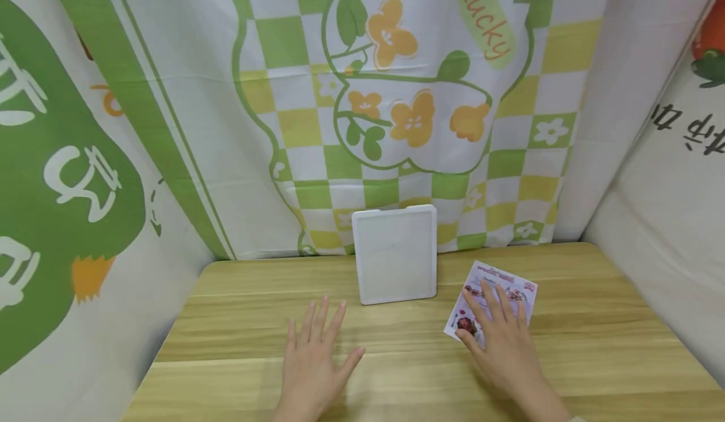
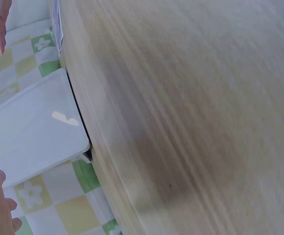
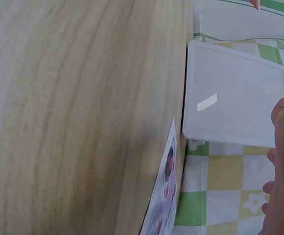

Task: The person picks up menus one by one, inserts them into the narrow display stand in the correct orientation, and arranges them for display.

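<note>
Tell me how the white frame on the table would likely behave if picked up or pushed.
The white frame looks stiff, given its straight edges and flat face. Its front may be slippery: a bright reflection shows in both wrist views. Standing on its lower edge, it could tip if pushed near the top.

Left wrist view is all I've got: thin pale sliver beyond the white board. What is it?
Observer: A card. The head view shows food pictures printed on its face.
Operator: Is the right hand gripping it?
Observer: No. The right wrist view shows that hand's fingers apart from the card.
</note>
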`<act>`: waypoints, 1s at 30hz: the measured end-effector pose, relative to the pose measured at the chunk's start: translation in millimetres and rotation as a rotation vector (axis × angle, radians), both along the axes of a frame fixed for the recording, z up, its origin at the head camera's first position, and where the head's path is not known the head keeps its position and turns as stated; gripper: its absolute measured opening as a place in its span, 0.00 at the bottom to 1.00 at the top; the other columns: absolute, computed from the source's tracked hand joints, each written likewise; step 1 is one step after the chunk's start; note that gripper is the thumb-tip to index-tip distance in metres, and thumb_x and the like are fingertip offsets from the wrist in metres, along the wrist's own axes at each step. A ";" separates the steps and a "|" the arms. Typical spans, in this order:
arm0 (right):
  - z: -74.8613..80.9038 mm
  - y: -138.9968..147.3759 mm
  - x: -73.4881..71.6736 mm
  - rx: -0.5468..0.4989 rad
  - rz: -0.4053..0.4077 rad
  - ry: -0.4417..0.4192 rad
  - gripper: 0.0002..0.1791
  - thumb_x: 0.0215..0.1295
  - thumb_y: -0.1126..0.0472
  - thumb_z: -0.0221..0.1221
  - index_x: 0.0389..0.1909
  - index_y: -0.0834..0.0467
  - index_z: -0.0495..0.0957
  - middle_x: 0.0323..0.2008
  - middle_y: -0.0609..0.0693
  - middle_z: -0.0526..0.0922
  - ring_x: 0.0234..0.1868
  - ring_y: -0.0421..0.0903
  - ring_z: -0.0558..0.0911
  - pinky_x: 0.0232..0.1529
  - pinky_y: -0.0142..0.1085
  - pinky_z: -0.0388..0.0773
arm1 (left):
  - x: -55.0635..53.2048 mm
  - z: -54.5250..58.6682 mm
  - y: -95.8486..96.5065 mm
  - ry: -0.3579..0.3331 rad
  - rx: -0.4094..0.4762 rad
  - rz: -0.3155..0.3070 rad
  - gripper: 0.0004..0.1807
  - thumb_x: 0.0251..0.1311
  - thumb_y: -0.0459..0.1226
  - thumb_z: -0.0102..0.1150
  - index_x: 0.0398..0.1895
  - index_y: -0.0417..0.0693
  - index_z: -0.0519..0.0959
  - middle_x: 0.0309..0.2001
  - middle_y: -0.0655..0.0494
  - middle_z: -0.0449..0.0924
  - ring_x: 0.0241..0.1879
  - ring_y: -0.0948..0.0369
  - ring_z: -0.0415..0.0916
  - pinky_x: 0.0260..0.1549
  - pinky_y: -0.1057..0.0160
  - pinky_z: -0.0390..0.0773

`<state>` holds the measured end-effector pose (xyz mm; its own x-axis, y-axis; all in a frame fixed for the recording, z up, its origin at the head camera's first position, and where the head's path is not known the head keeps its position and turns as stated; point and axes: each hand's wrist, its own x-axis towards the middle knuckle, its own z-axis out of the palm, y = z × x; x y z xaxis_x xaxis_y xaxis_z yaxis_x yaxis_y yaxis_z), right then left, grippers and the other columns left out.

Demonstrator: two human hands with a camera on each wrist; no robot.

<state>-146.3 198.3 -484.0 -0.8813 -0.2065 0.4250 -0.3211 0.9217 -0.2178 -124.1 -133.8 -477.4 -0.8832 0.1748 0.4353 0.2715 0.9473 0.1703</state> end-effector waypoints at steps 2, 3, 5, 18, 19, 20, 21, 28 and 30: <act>2.8 0.2 2.3 -0.018 0.000 -0.025 0.36 0.70 0.41 0.56 0.74 0.51 0.62 0.76 0.61 0.53 0.76 0.61 0.45 0.72 0.57 0.27 | -0.2 2.0 0.7 -0.019 -0.002 -0.009 0.42 0.62 0.64 0.54 0.75 0.58 0.62 0.76 0.48 0.54 0.74 0.45 0.51 0.67 0.35 0.48; 4.0 0.3 3.3 -0.022 -0.002 -0.032 0.36 0.70 0.41 0.56 0.74 0.51 0.62 0.76 0.61 0.52 0.76 0.61 0.45 0.72 0.56 0.26 | -0.4 2.7 1.0 -0.026 -0.009 -0.012 0.42 0.62 0.64 0.54 0.75 0.58 0.62 0.76 0.48 0.54 0.74 0.45 0.51 0.68 0.35 0.48; 6.1 1.0 4.3 -0.016 0.000 -0.038 0.36 0.70 0.42 0.56 0.75 0.50 0.60 0.76 0.60 0.51 0.77 0.61 0.44 0.72 0.56 0.26 | -1.3 4.6 1.3 -0.038 -0.030 -0.014 0.42 0.62 0.65 0.53 0.76 0.58 0.61 0.76 0.49 0.53 0.74 0.46 0.50 0.68 0.35 0.47; 10.8 14.9 6.4 -0.020 0.000 0.014 0.37 0.67 0.43 0.59 0.74 0.51 0.62 0.78 0.57 0.47 0.77 0.59 0.41 0.72 0.58 0.28 | -11.3 12.4 16.2 -0.109 -0.065 -0.099 0.42 0.62 0.66 0.50 0.76 0.61 0.60 0.77 0.51 0.51 0.76 0.48 0.45 0.68 0.36 0.47; 10.6 16.6 6.6 -0.019 0.001 0.018 0.37 0.67 0.43 0.59 0.73 0.51 0.62 0.78 0.57 0.47 0.77 0.59 0.42 0.72 0.58 0.28 | -12.4 11.5 17.8 -0.115 -0.072 -0.105 0.42 0.63 0.66 0.50 0.76 0.62 0.59 0.77 0.51 0.51 0.76 0.48 0.45 0.69 0.36 0.47; 10.4 18.3 6.7 -0.015 0.002 0.025 0.37 0.67 0.43 0.59 0.74 0.51 0.62 0.78 0.57 0.47 0.77 0.60 0.43 0.72 0.58 0.28 | -13.5 11.0 19.5 -0.123 -0.072 -0.112 0.42 0.63 0.66 0.50 0.76 0.62 0.59 0.77 0.51 0.51 0.76 0.48 0.45 0.69 0.36 0.47; 10.3 20.1 7.0 -0.010 0.002 0.028 0.37 0.68 0.43 0.59 0.74 0.51 0.62 0.78 0.57 0.47 0.77 0.60 0.43 0.72 0.58 0.29 | -14.8 10.4 21.3 -0.126 -0.079 -0.119 0.41 0.63 0.66 0.49 0.76 0.63 0.59 0.77 0.51 0.51 0.76 0.48 0.45 0.69 0.36 0.47; 9.8 30.7 5.3 -0.014 -0.001 0.035 0.40 0.68 0.44 0.59 0.77 0.46 0.55 0.79 0.55 0.44 0.77 0.59 0.42 0.72 0.56 0.26 | -25.9 12.9 36.2 -0.108 -0.119 -0.165 0.42 0.63 0.66 0.50 0.76 0.62 0.59 0.77 0.51 0.53 0.75 0.48 0.47 0.69 0.36 0.48; 8.9 33.8 5.1 -0.018 0.002 0.038 0.41 0.68 0.44 0.59 0.78 0.45 0.53 0.79 0.54 0.43 0.77 0.60 0.42 0.72 0.56 0.26 | -29.1 13.7 40.4 -0.103 -0.128 -0.183 0.42 0.62 0.66 0.51 0.77 0.62 0.59 0.77 0.51 0.53 0.75 0.48 0.47 0.69 0.37 0.48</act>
